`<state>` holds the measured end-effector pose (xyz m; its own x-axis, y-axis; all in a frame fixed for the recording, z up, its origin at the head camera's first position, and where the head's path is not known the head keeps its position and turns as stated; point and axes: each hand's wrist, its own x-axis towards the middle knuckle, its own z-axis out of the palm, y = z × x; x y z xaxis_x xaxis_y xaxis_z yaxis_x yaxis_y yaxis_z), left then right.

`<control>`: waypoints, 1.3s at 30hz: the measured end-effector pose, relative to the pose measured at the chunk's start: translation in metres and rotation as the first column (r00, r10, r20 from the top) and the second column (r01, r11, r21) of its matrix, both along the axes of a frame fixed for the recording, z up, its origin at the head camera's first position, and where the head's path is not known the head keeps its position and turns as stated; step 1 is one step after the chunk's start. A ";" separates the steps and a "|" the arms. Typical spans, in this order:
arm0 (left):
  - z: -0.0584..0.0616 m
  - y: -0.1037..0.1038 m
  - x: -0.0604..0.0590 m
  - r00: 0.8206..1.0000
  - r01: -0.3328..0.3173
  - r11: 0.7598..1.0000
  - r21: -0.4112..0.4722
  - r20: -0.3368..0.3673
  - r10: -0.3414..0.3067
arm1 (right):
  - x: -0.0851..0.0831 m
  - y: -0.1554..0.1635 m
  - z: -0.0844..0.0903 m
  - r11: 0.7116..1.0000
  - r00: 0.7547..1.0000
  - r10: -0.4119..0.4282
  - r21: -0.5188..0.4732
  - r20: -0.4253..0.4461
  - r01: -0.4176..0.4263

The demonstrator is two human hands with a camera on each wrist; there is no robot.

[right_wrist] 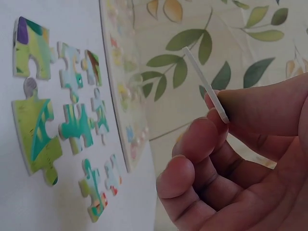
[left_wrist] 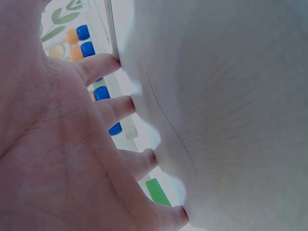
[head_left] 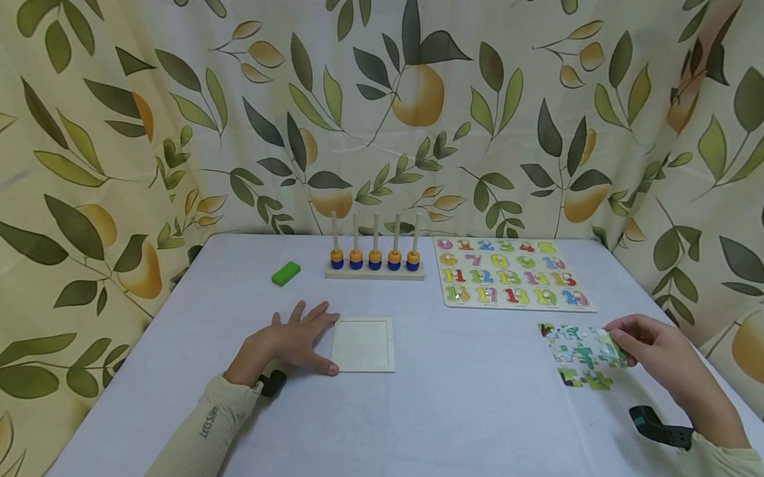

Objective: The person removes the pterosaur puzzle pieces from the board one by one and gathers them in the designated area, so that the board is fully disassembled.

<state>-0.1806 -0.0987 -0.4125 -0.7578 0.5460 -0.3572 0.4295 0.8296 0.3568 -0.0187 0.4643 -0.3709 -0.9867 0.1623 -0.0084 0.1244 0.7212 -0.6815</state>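
Observation:
My left hand [head_left: 291, 340] lies with its fingers spread at the left edge of a square white puzzle frame [head_left: 365, 344], thumb and fingertips right at its rim. In the left wrist view its straight fingertips rest on the white tablecloth. At the right, my right hand [head_left: 664, 354] pinches a jigsaw piece [right_wrist: 207, 85] between thumb and fingers. It is seen edge-on and raised off the table in the right wrist view; its picture side is hidden there. Under and beside that hand lie several loose jigsaw pieces [head_left: 585, 357], mostly green and light blue, with small gaps between them.
Behind the white frame stands a wooden peg counter [head_left: 375, 274] with orange and blue beads on its pegs. A number puzzle board [head_left: 509, 277] lies at the back right. To the left is a green block [head_left: 286, 273]. Leaf-patterned curtains [head_left: 232, 137] surround the table.

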 end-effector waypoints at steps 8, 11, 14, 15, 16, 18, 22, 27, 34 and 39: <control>0.001 0.000 0.000 1.000 -0.001 1.000 -0.003 -0.004 0.001 | 0.006 0.010 -0.007 1.000 0.999 -0.013 -0.021 0.029 0.014; 0.002 0.000 0.001 1.000 -0.001 1.000 -0.004 -0.006 0.001 | 0.008 0.012 -0.009 0.999 0.998 -0.023 -0.031 0.051 0.024; 0.003 0.000 0.001 1.000 0.000 1.000 -0.003 -0.005 0.000 | 0.010 0.014 -0.013 0.998 0.997 -0.036 -0.041 0.071 0.039; 0.003 0.000 0.001 1.000 0.000 1.000 -0.002 -0.004 0.000 | 0.011 0.015 -0.014 0.998 0.996 -0.040 -0.044 0.077 0.044; 0.003 0.000 0.001 1.000 0.000 1.000 0.000 -0.002 0.000 | 0.012 0.015 -0.016 0.998 0.996 -0.044 -0.045 0.083 0.048; 0.002 0.000 0.000 1.000 0.000 1.000 0.004 -0.002 0.000 | 0.013 0.016 -0.019 0.998 0.995 -0.052 -0.041 0.085 0.056; 0.001 0.000 0.000 1.000 0.002 1.000 0.004 -0.005 -0.001 | 0.014 0.018 -0.024 0.997 0.994 -0.061 -0.036 0.089 0.064; -0.001 -0.001 -0.001 1.000 -0.003 1.000 0.006 -0.006 0.003 | 0.014 0.022 -0.031 0.995 0.992 -0.079 -0.054 0.103 0.085; -0.003 -0.002 -0.001 1.000 0.002 1.000 0.008 -0.007 -0.002 | 0.015 0.022 -0.038 0.994 0.990 -0.078 -0.070 0.120 0.087; -0.004 -0.002 -0.001 1.000 0.004 1.000 0.010 -0.010 -0.004 | 0.017 0.024 -0.040 0.995 0.989 -0.076 -0.057 0.126 0.084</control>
